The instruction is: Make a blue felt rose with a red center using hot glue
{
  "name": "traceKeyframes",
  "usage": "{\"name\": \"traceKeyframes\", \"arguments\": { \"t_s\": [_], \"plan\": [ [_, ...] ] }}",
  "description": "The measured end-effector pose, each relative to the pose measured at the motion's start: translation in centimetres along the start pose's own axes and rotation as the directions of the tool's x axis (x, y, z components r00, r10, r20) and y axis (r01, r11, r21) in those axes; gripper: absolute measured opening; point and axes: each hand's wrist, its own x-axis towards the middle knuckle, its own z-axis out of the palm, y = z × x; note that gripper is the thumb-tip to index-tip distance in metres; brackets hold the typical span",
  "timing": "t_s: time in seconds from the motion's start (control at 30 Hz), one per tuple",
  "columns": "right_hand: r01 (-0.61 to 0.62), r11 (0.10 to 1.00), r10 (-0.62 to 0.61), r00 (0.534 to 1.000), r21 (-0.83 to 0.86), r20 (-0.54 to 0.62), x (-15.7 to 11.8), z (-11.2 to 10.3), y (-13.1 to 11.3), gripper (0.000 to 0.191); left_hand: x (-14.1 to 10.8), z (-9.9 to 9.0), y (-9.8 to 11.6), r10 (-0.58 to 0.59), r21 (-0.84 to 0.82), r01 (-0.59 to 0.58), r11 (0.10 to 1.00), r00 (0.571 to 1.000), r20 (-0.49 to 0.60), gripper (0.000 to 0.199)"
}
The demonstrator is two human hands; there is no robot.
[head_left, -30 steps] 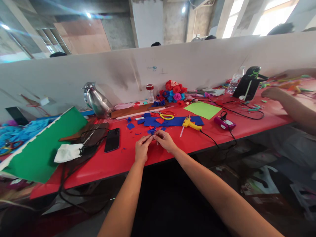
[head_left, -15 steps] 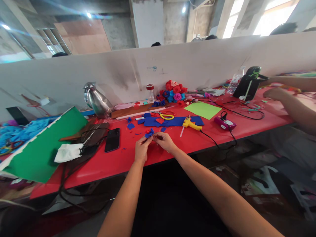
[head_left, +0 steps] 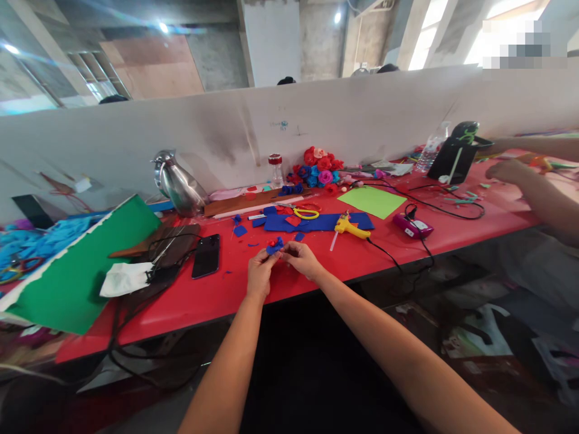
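Note:
My left hand (head_left: 259, 272) is closed on a small blue and red craft flower (head_left: 274, 245), held just above the red table (head_left: 181, 307). Fingers of my right hand (head_left: 302, 261) pinch at the flower's right side; their tips partly hide its lower part. Just beyond lie a strip of blue craft sheet (head_left: 316, 222), cut blue pieces (head_left: 240, 231) and yellow-handled scissors (head_left: 306, 213). To the right a yellow glue gun (head_left: 350, 227) rests on the strip, a glue stick poking out of it.
A phone (head_left: 206, 256) and a green board (head_left: 90, 271) lie to the left, near a steel jug (head_left: 178, 184). Behind are a glass jar (head_left: 275, 171) and finished flowers (head_left: 320, 169). A pink power socket (head_left: 412, 226) trails cords at right. Another person's hand (head_left: 504, 172) works far right.
The flower has turned slightly in my fingers, showing more of its red centre. Both my hands stay in nearly the same place. The other person's arms have shifted a little.

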Motion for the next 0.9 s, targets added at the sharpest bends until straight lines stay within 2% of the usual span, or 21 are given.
{"name": "traceKeyframes", "arguments": {
  "t_s": [0.47,0.9],
  "plan": [
    [0.042,0.998,-0.040,0.999,-0.046,0.037,0.05,0.04,0.16,0.037,0.04,-0.10,0.07,0.024,0.012,-0.023,1.000,0.999,-0.026,0.020],
    [0.052,0.997,-0.048,0.997,-0.062,0.063,0.11,-0.07,0.29,0.032,0.17,-0.02,0.00,0.025,0.041,-0.025,0.999,1.000,-0.003,0.019]
  ]
}}
